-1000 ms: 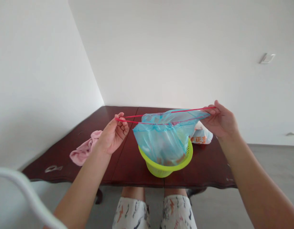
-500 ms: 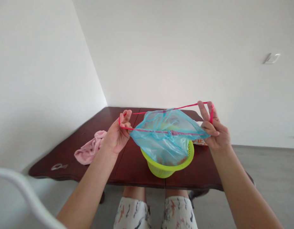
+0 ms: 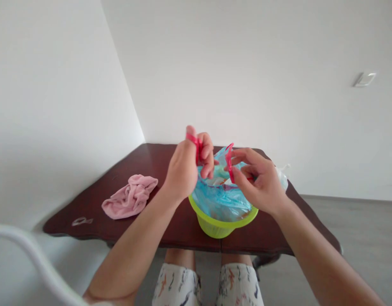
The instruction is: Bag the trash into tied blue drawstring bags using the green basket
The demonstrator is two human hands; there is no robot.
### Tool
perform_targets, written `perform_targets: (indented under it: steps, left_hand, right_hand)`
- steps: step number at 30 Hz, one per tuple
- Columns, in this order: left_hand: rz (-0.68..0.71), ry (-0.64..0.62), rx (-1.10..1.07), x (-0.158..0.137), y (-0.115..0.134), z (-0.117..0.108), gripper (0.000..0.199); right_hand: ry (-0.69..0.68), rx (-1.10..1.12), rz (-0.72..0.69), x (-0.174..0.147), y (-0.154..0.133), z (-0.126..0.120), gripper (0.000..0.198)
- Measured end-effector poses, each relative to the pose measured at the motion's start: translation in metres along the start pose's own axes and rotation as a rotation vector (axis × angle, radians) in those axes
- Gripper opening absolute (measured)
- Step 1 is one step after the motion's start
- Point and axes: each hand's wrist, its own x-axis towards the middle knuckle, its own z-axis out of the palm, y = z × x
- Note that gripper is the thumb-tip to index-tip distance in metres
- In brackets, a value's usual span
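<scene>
A thin blue plastic bag (image 3: pixel 221 199) sits in a yellow-green plastic basket (image 3: pixel 211 225), its mouth gathered loosely. Its red drawstring (image 3: pixel 229 163) reaches up to both hands. My left hand (image 3: pixel 184 165) is above the basket's left side, fingers curled, with one part of the drawstring looped around the thumb. On the right, my right hand (image 3: pixel 258 176) pinches another part of the drawstring between thumb and fingers. Something pale with orange marks shows through the bag's mouth, too covered to name. The fingertips of the left hand are slightly blurred.
The basket stands on a dark red-brown wooden table (image 3: pixel 170 229) with a wavy edge. A crumpled pink cloth (image 3: pixel 128 197) lies to the left, near a small clear scrap (image 3: pixel 82 221). A whitish plastic bag (image 3: pixel 282 177) is partly hidden behind my right hand. White walls enclose the back and left.
Both hands have come inward from a wide spread, so the stretched drawstring is now slack and bunched. The bag's mouth has sunk toward the basket.
</scene>
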Motion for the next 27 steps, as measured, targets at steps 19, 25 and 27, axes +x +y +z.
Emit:
perform_targets:
  steps: [19,25,27]
  left_hand:
    - [0.096,-0.565,0.523,-0.02,0.0,-0.01,0.085]
    - [0.124,-0.676,0.703,-0.015,-0.002,0.002,0.053]
    - [0.178,-0.652,0.719,-0.017,-0.008,0.002,0.042]
  right_hand:
    - [-0.565,-0.676,-0.209,0.001,-0.04,-0.011,0.027]
    - [-0.552,-0.752,-0.228,0.0,-0.07,-0.012,0.033]
    - [-0.447,-0.736,-0.263,0.001,-0.078,-0.008,0.035]
